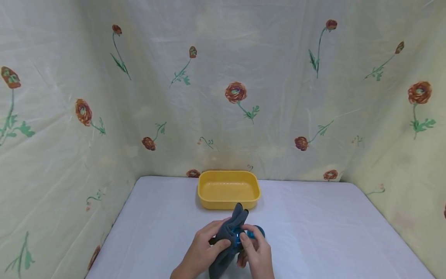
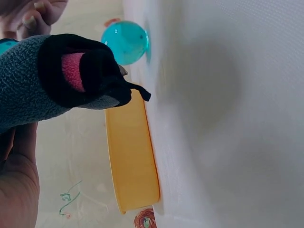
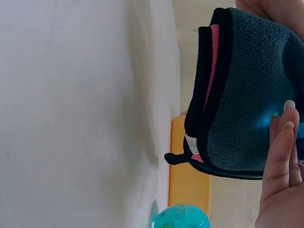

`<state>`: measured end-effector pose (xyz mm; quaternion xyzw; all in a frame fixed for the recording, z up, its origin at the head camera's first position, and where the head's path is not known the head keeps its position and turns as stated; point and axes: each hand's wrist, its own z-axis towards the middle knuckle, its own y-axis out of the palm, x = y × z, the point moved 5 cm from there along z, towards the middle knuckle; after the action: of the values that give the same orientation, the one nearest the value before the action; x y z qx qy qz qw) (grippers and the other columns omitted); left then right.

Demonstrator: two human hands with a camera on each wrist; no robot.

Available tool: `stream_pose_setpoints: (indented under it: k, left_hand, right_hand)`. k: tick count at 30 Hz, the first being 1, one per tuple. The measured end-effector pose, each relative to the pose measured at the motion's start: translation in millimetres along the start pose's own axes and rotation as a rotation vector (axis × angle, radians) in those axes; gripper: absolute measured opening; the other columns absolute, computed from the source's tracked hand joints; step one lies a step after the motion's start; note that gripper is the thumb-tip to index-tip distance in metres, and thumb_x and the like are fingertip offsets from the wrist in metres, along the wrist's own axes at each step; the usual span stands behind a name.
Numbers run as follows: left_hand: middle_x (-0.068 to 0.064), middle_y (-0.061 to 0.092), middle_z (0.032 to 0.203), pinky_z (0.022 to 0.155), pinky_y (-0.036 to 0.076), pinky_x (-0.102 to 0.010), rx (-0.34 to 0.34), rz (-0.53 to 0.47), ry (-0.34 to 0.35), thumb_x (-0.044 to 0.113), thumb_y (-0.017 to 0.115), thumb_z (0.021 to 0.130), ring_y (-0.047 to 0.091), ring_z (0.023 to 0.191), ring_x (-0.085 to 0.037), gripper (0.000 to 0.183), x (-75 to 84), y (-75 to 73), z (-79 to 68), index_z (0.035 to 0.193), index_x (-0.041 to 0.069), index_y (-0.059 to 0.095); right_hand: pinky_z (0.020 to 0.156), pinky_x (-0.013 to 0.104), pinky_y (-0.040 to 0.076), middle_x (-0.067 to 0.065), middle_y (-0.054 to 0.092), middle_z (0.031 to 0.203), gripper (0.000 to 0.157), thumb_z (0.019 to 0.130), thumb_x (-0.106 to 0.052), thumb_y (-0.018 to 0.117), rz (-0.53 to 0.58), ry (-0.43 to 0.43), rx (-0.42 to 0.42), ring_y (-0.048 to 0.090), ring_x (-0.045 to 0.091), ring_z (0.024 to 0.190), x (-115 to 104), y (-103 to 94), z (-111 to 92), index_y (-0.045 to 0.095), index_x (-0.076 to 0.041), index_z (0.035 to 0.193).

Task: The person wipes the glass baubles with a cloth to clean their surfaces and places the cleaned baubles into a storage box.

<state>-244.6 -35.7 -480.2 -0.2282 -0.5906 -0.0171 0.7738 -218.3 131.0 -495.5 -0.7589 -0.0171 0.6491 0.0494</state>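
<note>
My left hand (image 1: 203, 246) grips a folded dark grey towel (image 1: 226, 236) with black edging, a pink inner layer and a small hanging loop (image 3: 175, 158). Against the towel, the fingers of my right hand (image 1: 256, 248) hold a shiny blue translucent object (image 1: 238, 239), partly covered by towel and fingers. Its full shape cannot be made out. Just beyond the right hand, a second blue translucent piece, rounded like a ball (image 2: 125, 42), rests on the white table. In the right wrist view, the right fingers (image 3: 278, 161) lie beside the cloth.
A yellow rectangular tub (image 1: 229, 204) stands at the table's back edge, beyond both hands. The white-covered table (image 1: 313, 232) meets a flower-printed curtain (image 1: 278, 97) at the back and sides.
</note>
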Motion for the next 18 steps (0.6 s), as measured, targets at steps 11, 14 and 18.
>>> stream_pose_setpoints:
  k: [11,14,18]
  left_hand:
    - [0.008,0.062,0.133,0.092,0.060,-0.027,0.014,0.014,0.002,0.047,0.066,0.092,0.061,0.121,-0.014,0.048,0.4,-2.7,-1.0,0.138,0.037,0.055]
    - [0.007,0.062,0.133,0.091,0.060,-0.027,0.025,0.022,0.010,0.047,0.066,0.092,0.062,0.120,-0.014,0.048,1.2,-3.8,-0.7,0.138,0.035,0.056]
    - [0.005,0.063,0.133,0.090,0.061,-0.028,0.036,0.026,0.003,0.045,0.067,0.092,0.062,0.120,-0.015,0.048,1.1,-4.9,0.3,0.137,0.033,0.057]
  right_hand:
    - [0.061,0.032,0.059,0.010,0.069,0.087,0.064,0.094,-0.046,0.064,0.029,-0.054,-0.002,0.066,0.023,0.067,-5.2,1.7,-1.6,0.044,-0.007,0.141]
    - [0.064,0.030,0.059,0.014,0.069,0.097,0.062,0.093,-0.041,0.068,0.037,-0.067,0.009,0.066,0.022,0.073,-5.3,2.9,-1.3,0.046,-0.007,0.140]
    - [0.067,0.028,0.058,0.015,0.067,0.105,0.061,0.091,-0.039,0.070,0.019,-0.088,0.018,0.064,0.021,0.079,-5.2,4.4,-1.4,0.047,-0.009,0.139]
